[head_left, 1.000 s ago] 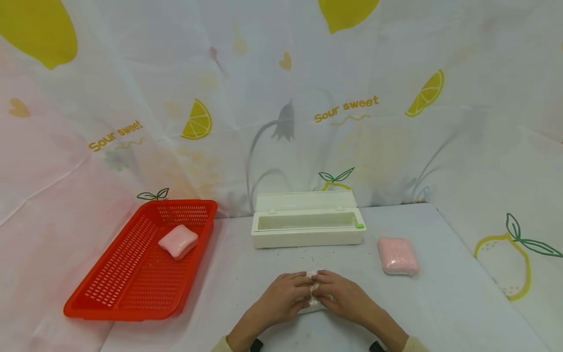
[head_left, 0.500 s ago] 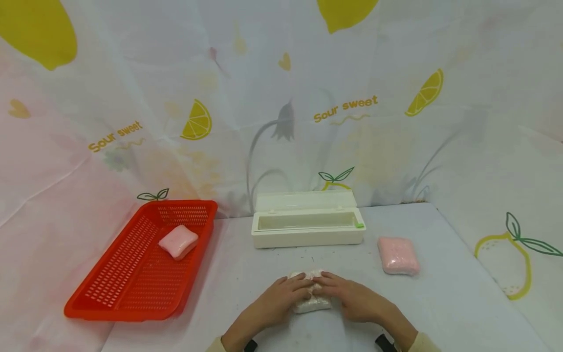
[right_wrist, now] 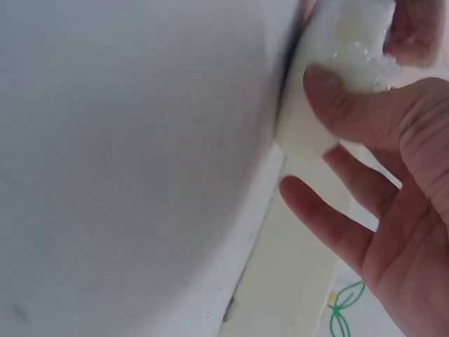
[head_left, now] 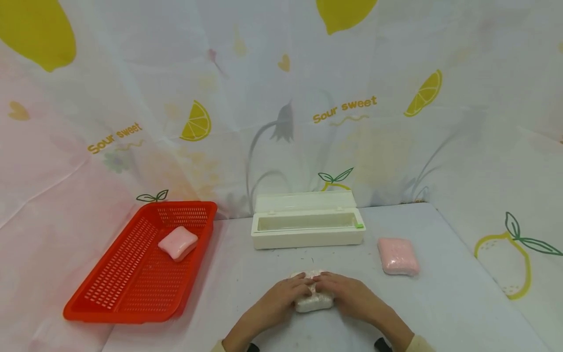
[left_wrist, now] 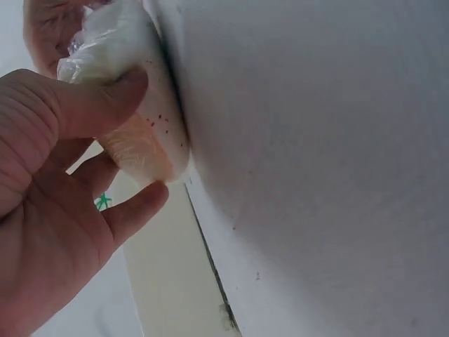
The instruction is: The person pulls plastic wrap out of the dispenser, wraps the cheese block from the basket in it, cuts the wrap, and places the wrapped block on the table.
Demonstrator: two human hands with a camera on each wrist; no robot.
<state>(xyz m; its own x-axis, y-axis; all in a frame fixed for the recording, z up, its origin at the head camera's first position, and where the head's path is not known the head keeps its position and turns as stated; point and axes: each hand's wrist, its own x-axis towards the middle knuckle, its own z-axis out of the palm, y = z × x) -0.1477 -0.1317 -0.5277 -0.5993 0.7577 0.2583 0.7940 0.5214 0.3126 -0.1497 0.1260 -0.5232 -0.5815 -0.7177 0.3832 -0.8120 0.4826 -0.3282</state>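
On packet (left_wrist: 158,98), red specks (left_wrist: 161,119), left-wrist view only

- red plastic mesh basket (head_left: 149,288), left, pink square packet (head_left: 178,241) inside
- long white plastic box (head_left: 308,239), far middle, lid (head_left: 306,200)'s up
- another shiny pink packet (head_left: 398,255), right
- white lemon-print cloth (head_left: 387,54) way back

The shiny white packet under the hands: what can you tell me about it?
The white packet looks like a rounded block in clear, crinkled wrap, seemingly plastic. Small red specks show on its side in the left wrist view. It lies on the table, nearer the person than the white box. The left hand and right hand both hold it.
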